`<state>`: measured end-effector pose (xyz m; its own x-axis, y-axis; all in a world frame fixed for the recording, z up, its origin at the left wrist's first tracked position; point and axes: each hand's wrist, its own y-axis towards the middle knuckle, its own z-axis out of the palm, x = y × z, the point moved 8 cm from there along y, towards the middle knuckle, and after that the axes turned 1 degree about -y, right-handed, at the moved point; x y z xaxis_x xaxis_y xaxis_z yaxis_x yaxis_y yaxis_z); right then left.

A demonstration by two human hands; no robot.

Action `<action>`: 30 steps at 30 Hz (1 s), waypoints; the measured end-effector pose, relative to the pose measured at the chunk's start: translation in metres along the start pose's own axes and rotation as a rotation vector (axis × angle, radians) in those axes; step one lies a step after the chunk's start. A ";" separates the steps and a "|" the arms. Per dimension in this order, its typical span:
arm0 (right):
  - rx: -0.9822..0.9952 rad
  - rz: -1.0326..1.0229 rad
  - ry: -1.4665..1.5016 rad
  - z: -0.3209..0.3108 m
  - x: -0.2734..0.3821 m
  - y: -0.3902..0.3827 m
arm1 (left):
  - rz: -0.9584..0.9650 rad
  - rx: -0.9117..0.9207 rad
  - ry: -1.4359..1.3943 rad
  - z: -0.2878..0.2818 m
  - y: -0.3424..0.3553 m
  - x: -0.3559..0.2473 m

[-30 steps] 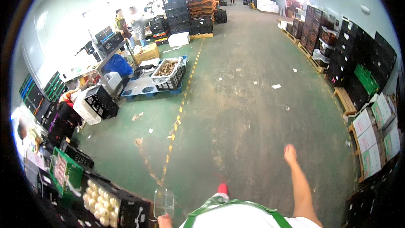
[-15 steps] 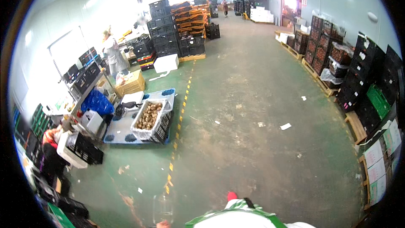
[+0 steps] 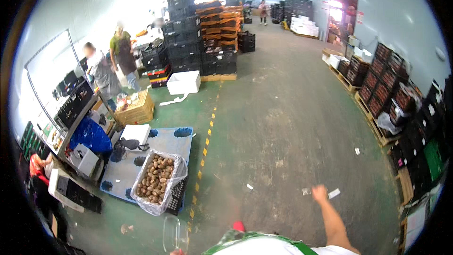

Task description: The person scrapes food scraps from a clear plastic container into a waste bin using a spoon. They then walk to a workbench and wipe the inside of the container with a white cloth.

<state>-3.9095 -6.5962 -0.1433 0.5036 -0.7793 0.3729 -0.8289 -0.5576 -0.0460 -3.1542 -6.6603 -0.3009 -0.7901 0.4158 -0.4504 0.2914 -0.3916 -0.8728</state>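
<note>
forearm (image 3: 334, 224) forward, right hand (image 3: 320, 192) apparently curled

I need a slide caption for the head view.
Left hand holds a clear container near a lined crate of brown produce on a blue pallet.

Tub (image 3: 173, 234) in L fingers (image 3: 177, 252), veg crate (image 3: 177, 196) on pallet (image 3: 172, 144) fwd

1 head-worn fisheye view
Faces forward and down from head height, torso (image 3: 264, 246) close below, floor (image 3: 302, 118) reaching far ahead.
</note>
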 end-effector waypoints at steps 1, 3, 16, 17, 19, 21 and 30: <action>0.226 0.165 -0.192 0.066 -0.080 0.010 | -0.035 0.001 0.002 0.044 0.019 0.005; 0.633 0.366 -0.022 0.127 -0.103 -0.043 | -0.018 -0.041 -0.066 0.105 0.041 -0.021; 0.533 0.302 0.033 0.269 0.204 0.448 | 0.019 -0.289 -0.317 0.574 0.142 -0.072; 0.442 0.256 0.145 0.265 0.266 0.520 | -0.024 -0.321 -0.366 0.590 0.151 -0.068; 0.305 0.085 0.371 0.247 0.419 0.638 | -0.100 -0.350 -0.452 0.640 0.175 -0.065; 0.313 -0.253 0.491 0.238 0.618 0.707 | -0.023 -0.323 -0.449 0.699 0.162 -0.090; 0.359 -0.831 -0.049 0.420 0.845 0.788 | -0.063 -0.348 -0.639 0.874 0.269 -0.149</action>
<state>-4.0351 -7.8145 -0.2540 0.9223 -0.0925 0.3752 -0.0719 -0.9950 -0.0686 -3.4296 -7.5448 -0.3038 -0.9406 -0.1725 -0.2923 0.3055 -0.0550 -0.9506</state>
